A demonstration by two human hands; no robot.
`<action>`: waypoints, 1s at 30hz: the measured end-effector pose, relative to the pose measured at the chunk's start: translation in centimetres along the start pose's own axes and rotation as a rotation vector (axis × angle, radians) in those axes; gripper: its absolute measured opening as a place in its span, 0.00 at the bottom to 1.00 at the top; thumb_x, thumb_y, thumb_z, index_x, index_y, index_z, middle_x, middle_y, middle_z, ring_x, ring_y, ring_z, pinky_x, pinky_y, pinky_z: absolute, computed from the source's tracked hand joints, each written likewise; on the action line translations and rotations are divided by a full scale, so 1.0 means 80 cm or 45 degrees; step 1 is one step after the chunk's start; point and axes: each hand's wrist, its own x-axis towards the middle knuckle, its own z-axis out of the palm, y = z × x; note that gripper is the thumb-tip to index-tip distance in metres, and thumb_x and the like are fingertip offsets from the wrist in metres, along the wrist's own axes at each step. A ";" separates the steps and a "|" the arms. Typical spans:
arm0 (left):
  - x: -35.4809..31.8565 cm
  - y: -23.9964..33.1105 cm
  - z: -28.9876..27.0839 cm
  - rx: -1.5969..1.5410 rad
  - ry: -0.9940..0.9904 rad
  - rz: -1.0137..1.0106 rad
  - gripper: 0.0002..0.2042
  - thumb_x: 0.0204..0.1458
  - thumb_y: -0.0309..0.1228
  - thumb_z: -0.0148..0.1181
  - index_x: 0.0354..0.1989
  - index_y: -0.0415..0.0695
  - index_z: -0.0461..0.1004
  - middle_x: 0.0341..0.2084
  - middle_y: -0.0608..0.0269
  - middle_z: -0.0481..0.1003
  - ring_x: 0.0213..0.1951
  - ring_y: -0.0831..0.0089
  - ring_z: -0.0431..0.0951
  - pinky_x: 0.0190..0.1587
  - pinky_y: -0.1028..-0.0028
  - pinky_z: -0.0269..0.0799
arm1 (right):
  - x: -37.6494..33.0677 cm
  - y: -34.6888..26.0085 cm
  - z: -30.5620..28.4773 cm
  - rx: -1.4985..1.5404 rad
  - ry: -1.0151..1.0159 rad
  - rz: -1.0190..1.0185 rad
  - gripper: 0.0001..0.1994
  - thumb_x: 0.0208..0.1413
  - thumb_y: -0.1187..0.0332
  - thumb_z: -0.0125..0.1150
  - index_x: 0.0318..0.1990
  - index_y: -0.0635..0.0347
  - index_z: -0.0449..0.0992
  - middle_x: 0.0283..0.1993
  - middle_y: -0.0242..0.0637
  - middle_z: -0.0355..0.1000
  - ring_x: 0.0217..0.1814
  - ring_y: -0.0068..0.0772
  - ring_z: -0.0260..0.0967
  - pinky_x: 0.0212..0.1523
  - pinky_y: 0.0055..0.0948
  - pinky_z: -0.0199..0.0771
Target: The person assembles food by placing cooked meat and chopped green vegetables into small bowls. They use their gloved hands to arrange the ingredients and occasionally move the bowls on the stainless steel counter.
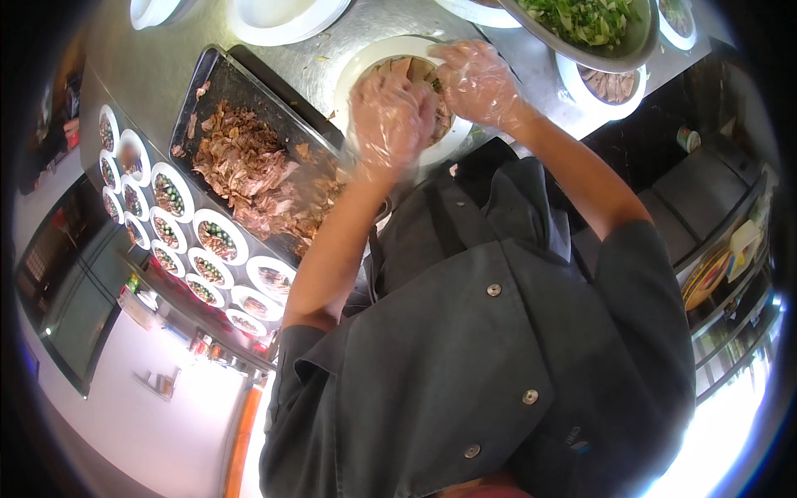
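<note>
Clear plastic gloves cover the left hand (pixel 390 120) and the right hand (pixel 481 85), which I watch from afar through the head camera, both over the white plate (pixel 347 81) at the top middle of my view. On the tabletop (pixel 149 58), that plate carries meat slices (pixel 405 68) with a little green among them. I see the left hand curled, its fingers bent inward above the slices; it is blurred, and I cannot tell whether it grips anything. My view gives the right hand half closed, fingers bent down by the plate's far right side; what it has hold of, if anything, I cannot tell.

Just left of the plate lies a dark tray (pixel 189 113), heaped with brown meat (pixel 245 170); the left forearm crosses its near corner. To my right, a steel bowl (pixel 573 56) of chopped greens (pixel 585 21) partly overlaps a dish (pixel 637 90) of slices. A stack of plates (pixel 286 31) stands at the upper left, and filled ovals (pixel 217 236) sit in rows beyond the tray.
</note>
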 end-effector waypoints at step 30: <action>0.064 -0.079 0.069 -0.252 -0.434 -0.234 0.15 0.57 0.46 0.68 0.49 0.60 0.92 0.51 0.58 0.84 0.58 0.50 0.77 0.67 0.54 0.65 | 0.013 -0.090 0.102 1.821 -0.032 1.922 0.10 0.73 0.62 0.59 0.55 0.52 0.80 0.50 0.40 0.80 0.52 0.42 0.74 0.50 0.37 0.75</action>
